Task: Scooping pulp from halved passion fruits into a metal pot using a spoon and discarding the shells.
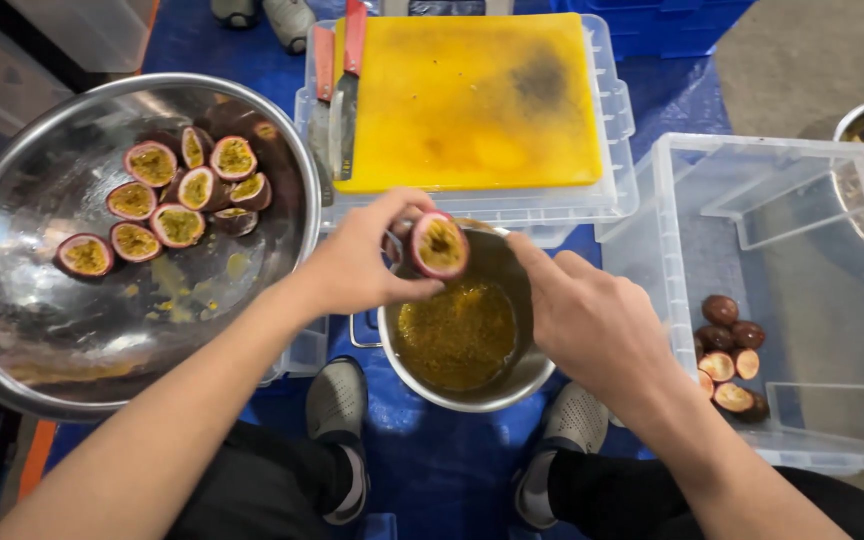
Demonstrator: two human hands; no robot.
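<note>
The left hand (357,262) was clamped on a passion fruit half (439,244), cut face up, held over the steel pot (512,385) of yellow pulp. The right hand (587,318) reached toward it from just beside, fingers drawn together, though whether it held a tool could not be told. More halves (167,195) lay in the big steel bowl (12,330); emptied shells (730,355) sat in the clear bin (802,440).

- The left hand (357,262) and right hand (587,320) crowd the mouth of the steel pot (512,385), leaving only its near side open.
- A yellow cutting board (467,100) and two knives (337,90) block the far side.
- The steel bowl (12,330) and clear plastic bin (822,440) hem in both flanks.
</note>
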